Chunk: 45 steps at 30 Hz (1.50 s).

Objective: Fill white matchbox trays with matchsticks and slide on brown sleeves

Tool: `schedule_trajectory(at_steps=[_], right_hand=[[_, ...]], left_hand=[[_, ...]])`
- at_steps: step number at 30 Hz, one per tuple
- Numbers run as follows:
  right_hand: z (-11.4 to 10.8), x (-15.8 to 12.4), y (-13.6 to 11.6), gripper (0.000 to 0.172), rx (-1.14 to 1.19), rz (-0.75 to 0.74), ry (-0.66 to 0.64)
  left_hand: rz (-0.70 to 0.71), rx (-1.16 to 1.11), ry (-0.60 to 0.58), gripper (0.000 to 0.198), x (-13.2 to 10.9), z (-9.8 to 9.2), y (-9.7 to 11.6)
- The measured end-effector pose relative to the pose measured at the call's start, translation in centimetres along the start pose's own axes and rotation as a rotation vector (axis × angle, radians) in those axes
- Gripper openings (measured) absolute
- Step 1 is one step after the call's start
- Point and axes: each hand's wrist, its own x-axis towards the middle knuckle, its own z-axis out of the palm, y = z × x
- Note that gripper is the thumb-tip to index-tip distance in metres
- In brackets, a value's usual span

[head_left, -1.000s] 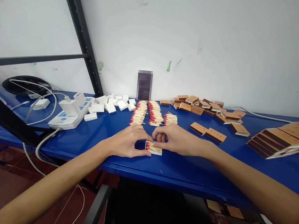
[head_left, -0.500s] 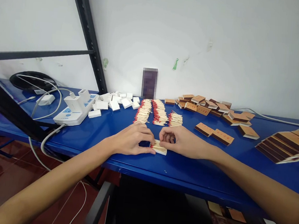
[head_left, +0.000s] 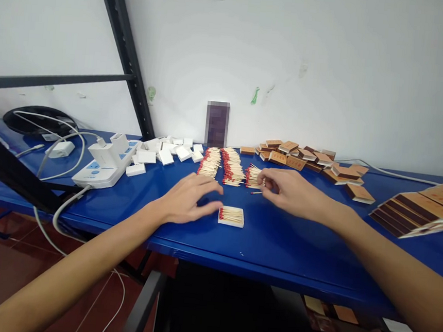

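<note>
A small white tray filled with matches (head_left: pixel 231 216) lies on the blue table (head_left: pixel 276 248). My left hand (head_left: pixel 187 199) rests just left of it, fingers spread and loose, holding nothing. My right hand (head_left: pixel 289 190) has reached back to the small pile of matches (head_left: pixel 252 176), its fingertips pinched at the pile's edge; a loose match (head_left: pixel 257 192) lies under them. Two longer rows of red-tipped matches (head_left: pixel 221 165) lie beside that pile.
Empty white trays (head_left: pixel 168 153) sit at the back left beside a white power strip (head_left: pixel 103 168) with cables. Brown matchbox sleeves (head_left: pixel 311 161) are heaped at the back right, flat stacks (head_left: pixel 423 207) at the far right. A black shelf frame (head_left: pixel 126 59) stands left.
Both hands let go of the filled tray. My right hand moved back to the small match pile; my left hand drew slightly away and opened.
</note>
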Motion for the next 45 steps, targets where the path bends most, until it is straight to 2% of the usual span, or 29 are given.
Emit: schedule_trajectory(at_steps=[2, 5, 9, 13, 18, 22, 28, 31, 39, 45], right_hand=[[-0.1, -0.2, 1.6, 0.004, -0.085, -0.002, -0.080], [0.4, -0.2, 2.8, 0.008, -0.132, -0.002, -0.141], [1.1, -0.3, 2.9, 0.015, -0.171, 0.034, -0.195], [1.0, -0.4, 0.9, 0.021, -0.171, 0.067, -0.205], [1.0, -0.6, -3.7, 0.023, 0.114, -0.035, -0.137], [1.6, -0.7, -5.2, 0.019, 0.185, -0.072, -0.160], [1.7, -0.4, -3.4, 0.017, 0.125, -0.035, -0.028], [2.2, -0.1, -2.3, 0.012, 0.084, -0.016, -0.022], [4.6, 1.7, -0.6, 0.021, -0.052, 0.026, -0.006], [4.4, 1.7, -0.8, 0.021, 0.024, 0.053, 0.033]], left_hand=[[-0.081, 0.129, 0.034, 0.025, -0.1, -0.1, -1.4], [-0.148, 0.290, 0.009, 0.023, -0.4, -0.1, -3.3], [-0.194, 0.308, -0.034, 0.022, -0.6, 0.0, -4.2], [-0.205, 0.269, -0.055, 0.023, -0.6, 0.0, -4.1], [-0.169, 0.235, -0.044, 0.023, -0.6, 0.1, -3.9], [-0.159, 0.234, -0.046, 0.024, -0.6, 0.2, -4.0], [-0.156, 0.239, -0.077, 0.029, -0.3, 0.1, -3.7], [-0.161, 0.200, -0.104, 0.031, -0.2, -0.1, -3.3], [-0.134, 0.144, -0.146, 0.028, -0.1, -0.2, -2.6], [-0.127, 0.178, -0.168, 0.030, 0.2, -0.1, -2.1]])
